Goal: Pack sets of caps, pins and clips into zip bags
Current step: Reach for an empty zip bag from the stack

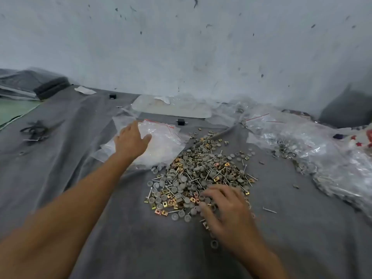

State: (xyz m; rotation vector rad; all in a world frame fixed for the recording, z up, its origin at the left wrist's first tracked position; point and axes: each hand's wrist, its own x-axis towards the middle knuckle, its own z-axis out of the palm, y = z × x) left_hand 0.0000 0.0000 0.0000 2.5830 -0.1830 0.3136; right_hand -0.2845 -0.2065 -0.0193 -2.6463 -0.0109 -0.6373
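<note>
A heap of grey round caps, metal pins and gold square clips (203, 174) lies on the grey cloth (80, 178) in the middle. My right hand (225, 210) rests on the heap's near edge with fingers curled down into the parts; whether it holds any is hidden. A stack of clear zip bags with red seal lines (163, 141) lies to the heap's far left. My left hand (130, 141) reaches out and lies flat on the left part of that stack, thumb spread.
Filled clear bags (298, 146) pile along the right side. A flat white plastic sheet (173, 107) lies by the wall. Scissors and dark bands (38, 130) sit at the left, two small black blocks (181, 122) near the bags. Stray pins (269, 210) lie on the cloth.
</note>
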